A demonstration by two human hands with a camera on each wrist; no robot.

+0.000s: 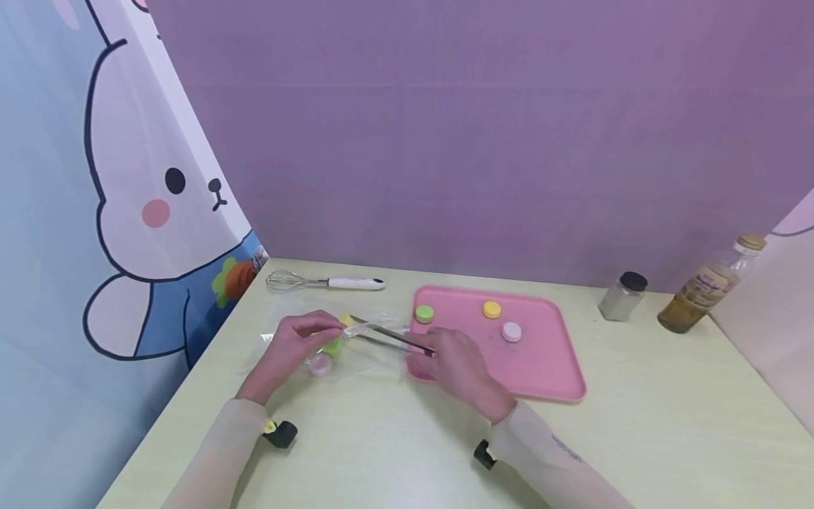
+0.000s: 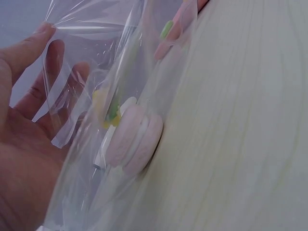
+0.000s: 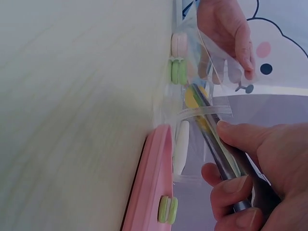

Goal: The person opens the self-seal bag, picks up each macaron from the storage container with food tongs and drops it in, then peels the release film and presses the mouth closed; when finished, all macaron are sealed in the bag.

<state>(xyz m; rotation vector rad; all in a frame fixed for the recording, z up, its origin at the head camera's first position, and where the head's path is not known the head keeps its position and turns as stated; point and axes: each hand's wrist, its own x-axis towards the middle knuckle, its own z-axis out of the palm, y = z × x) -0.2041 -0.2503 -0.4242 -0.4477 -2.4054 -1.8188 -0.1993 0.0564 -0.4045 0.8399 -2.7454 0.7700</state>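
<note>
My left hand [image 1: 299,348] pinches the upper edge of a clear plastic bag [image 2: 110,53], lifting its mouth off the table. Metal tongs [image 3: 216,144] lie in the grip of my right hand [image 1: 459,362], their tips reaching through the bag's opening. At those tips is a yellow macaron [image 3: 191,100]; whether the tongs clasp it, I cannot tell. A pink macaron [image 2: 134,139] and a green macaron [image 3: 178,72] rest side by side in the bag. On the pink tray [image 1: 540,367] lie a green macaron [image 1: 424,314], a yellow macaron [image 1: 492,309] and a pink macaron [image 1: 511,331].
Behind the bag lies a whisk [image 1: 352,283] with a white handle. A black-capped glass jar [image 1: 620,300] and a corked bottle [image 1: 702,290] of brown liquid stand at the back right. A purple cloth [image 1: 445,141] hangs behind the table [image 1: 381,452].
</note>
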